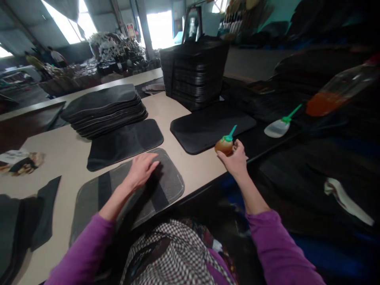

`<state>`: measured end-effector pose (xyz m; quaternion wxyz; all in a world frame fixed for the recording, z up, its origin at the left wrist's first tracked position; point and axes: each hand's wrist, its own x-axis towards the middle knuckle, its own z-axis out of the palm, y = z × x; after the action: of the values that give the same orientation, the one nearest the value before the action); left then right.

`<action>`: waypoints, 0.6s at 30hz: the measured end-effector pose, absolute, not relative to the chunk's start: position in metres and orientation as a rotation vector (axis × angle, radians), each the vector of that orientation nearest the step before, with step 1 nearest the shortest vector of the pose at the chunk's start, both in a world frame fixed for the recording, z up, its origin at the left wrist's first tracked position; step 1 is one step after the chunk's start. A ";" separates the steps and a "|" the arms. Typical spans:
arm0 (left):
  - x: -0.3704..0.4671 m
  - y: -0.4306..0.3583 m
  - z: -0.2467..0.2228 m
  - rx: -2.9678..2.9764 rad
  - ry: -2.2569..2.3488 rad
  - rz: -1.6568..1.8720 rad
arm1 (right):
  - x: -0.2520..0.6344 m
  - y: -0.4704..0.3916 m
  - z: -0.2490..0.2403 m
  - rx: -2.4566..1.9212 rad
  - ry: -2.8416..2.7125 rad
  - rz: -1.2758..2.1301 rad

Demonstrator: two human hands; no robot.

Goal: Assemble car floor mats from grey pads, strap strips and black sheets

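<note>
Daylight from the windows (160, 29) reaches me across a cluttered workshop and falls on the pale tabletop (196, 174), where I find the squeeze bottle (223, 147) near the front edge, at the near side of a flat black panel (208, 122). Through my remote view, the right hand (236, 161) has it between thumb and fingers, its green spout (233, 130) slanting up and away; I cannot tell whether the base touches anything. I judge the bottle light, with thin, soft walls that would give under a pinch, so I would take it round the belly, below the green collar, and keep the pressure gentle lest the amber liquid inside spurt out. Any smear on the rounded sides could make them slippery, and the narrow spout looks too slender to carry the weight. As for the left hand (141, 170), it appears to hold nothing, fingers close together and thumb a little apart, over a dark grey panel (172, 180); contact is unclear to me. That sheet seems thin and fairly flexible, best steadied with a flat palm or lifted at a rounded corner. Farther right lies a paler bottle (276, 129), also green-spouted.
</note>
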<state>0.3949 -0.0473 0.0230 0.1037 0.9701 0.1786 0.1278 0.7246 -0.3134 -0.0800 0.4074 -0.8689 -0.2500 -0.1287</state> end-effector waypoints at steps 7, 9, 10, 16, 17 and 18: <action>0.557 -0.080 -0.008 2.876 0.489 0.539 | 0.726 -0.307 -0.068 -2.169 -0.515 -0.154; 0.580 -0.079 -0.017 2.872 0.600 0.610 | 0.734 -0.316 -0.068 -2.148 -0.437 -0.184; 0.588 -0.078 -0.020 2.864 0.633 0.626 | 0.741 -0.322 -0.069 -2.148 -0.392 -0.214; 0.608 -0.073 -0.039 2.824 0.638 0.661 | 0.785 -0.349 -0.074 -2.212 -0.325 -0.243; 0.609 -0.072 -0.040 2.822 0.631 0.672 | 0.786 -0.352 -0.074 -2.209 -0.354 -0.223; 0.610 -0.071 -0.041 2.822 0.621 0.679 | 0.784 -0.355 -0.074 -2.202 -0.388 -0.225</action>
<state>0.6098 -0.0714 -0.0406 0.0865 0.9472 0.2084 0.2279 0.7838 -0.3546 -0.0745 0.4326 -0.8834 -0.1557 -0.0903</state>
